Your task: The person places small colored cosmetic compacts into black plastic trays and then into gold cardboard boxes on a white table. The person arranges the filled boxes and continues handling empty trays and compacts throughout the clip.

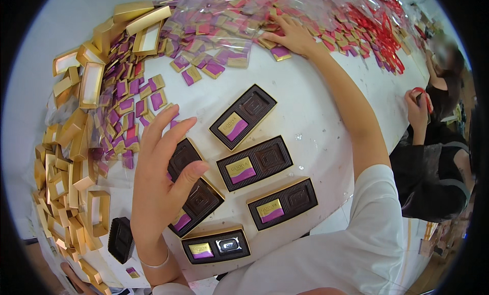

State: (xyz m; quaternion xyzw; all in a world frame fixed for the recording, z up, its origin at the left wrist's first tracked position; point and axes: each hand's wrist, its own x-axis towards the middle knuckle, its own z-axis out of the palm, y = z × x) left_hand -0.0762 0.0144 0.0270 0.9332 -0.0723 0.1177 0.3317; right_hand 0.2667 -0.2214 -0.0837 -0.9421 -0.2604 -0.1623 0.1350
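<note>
My left hand (155,193) is raised over the left-hand boxes, its thumb and fingers apart with nothing between them. It partly hides a dark two-compartment tray box (199,199) and another one behind it. Stretched out to the far side, my right hand (295,36) lies with spread fingers at the edge of a heap of gold-and-purple wrapped pieces (224,27). One wrapped piece (280,53) sits just below its palm. Between my arms stand more open tray boxes (270,161); those fully in view each have one wrapped piece in the left compartment and none in the right.
Gold box sleeves and lids (91,83) are piled along the left side. A loose black tray (121,240) lies near my left wrist. Clear plastic film covers parts of the heap. Red ribbons (389,33) lie at the far right, where another person (433,162) sits holding something red.
</note>
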